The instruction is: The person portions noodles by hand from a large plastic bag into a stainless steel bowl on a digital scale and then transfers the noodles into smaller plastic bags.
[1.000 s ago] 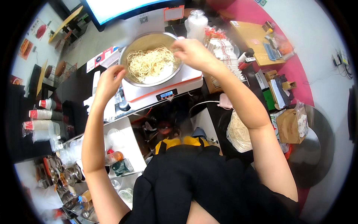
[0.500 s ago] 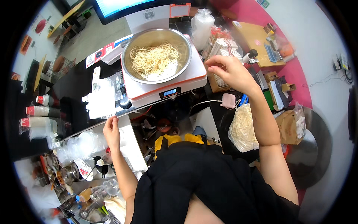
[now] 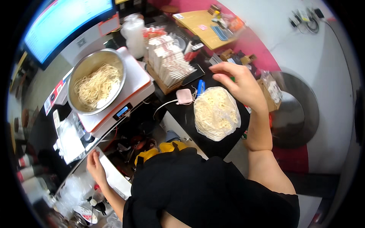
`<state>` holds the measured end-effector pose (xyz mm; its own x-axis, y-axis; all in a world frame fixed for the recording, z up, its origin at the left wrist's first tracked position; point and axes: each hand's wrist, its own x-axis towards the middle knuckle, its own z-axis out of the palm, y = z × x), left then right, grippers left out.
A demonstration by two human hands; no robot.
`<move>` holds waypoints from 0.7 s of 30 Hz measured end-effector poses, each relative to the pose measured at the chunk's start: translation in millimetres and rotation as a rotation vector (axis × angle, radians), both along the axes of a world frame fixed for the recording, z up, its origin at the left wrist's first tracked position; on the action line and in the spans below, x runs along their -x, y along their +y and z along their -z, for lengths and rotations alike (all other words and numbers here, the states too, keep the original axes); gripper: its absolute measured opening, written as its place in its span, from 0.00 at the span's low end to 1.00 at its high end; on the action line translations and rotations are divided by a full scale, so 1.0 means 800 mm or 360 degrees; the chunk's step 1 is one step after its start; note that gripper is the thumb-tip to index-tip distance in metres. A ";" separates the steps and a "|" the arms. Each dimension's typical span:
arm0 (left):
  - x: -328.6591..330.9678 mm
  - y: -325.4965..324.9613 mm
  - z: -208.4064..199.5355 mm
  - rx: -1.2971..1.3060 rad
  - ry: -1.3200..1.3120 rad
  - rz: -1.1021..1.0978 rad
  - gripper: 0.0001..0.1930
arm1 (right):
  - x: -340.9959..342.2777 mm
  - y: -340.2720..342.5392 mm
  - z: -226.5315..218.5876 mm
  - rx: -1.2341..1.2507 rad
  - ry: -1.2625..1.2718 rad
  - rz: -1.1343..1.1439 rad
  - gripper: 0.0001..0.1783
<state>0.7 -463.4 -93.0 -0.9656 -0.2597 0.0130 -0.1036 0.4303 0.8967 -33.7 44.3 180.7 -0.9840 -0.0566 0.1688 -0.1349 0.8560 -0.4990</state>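
Note:
My right hand (image 3: pixel 243 85) hangs in the air above and right of a clear plastic bag of pale noodles (image 3: pixel 216 114); its fingers are bent, thumb apart, nothing between them. At the counter's front edge, my left hand (image 3: pixel 95 165) has its fingers loosely stretched and seems to hold nothing. Just beyond it lie clear plastic bags with a white sheet (image 3: pixel 70 142). A steel bowl (image 3: pixel 122 62) with cooked-looking noodles (image 3: pixel 97 85) rests on a white and orange digital scale (image 3: pixel 138 78), touched by neither hand.
A wooden box of paper-wrapped packets (image 3: pixel 167 60) stands beyond the noodle bag, with a pink square charger (image 3: pixel 184 96) and a blue object (image 3: pixel 200 87) nearer. A monitor (image 3: pixel 72 22) rises behind the scale. Stacked cups (image 3: pixel 26 173) and clear plastic containers (image 3: pixel 74 190) are at left.
My view has swung right, so the scale and bowl sit farther left and the noodle bag shows fully. My right hand now is nearer that bag, away from the packets.

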 end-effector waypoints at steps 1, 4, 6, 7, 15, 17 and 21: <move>0.003 0.008 -0.003 -0.0052 0.0000 0.0037 0.12 | -0.014 0.017 0.003 -0.0026 0.0094 0.0035 0.09; 0.022 0.063 -0.026 -0.0081 -0.0021 0.0289 0.12 | -0.049 0.053 0.023 0.0050 -0.0168 0.0254 0.07; 0.039 0.113 -0.043 -0.0082 -0.0043 0.0508 0.11 | -0.053 0.069 0.047 0.0094 -0.0337 0.0216 0.07; 0.050 0.138 -0.045 -0.0085 -0.0080 0.0649 0.11 | -0.041 0.073 0.065 0.0032 -0.0387 0.0182 0.08; 0.054 0.308 -0.094 0.0168 0.0371 0.1566 0.09 | 0.081 0.032 0.252 -0.1343 -0.1277 0.0318 0.32; 0.047 0.318 -0.113 0.0163 0.0245 0.1682 0.09 | 0.075 0.046 0.269 -0.1172 -0.1377 0.0184 0.26; 0.034 0.318 -0.097 0.0168 0.0246 0.1588 0.09 | 0.030 0.078 0.253 -0.0629 -0.0884 -0.0022 0.11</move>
<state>-26.6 -208.6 -15.7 -0.7267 0.6741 0.1326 0.4604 0.3346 0.8222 -57.3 106.8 -21.8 -0.9175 -0.0236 -0.3970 0.0386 0.9883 -0.1478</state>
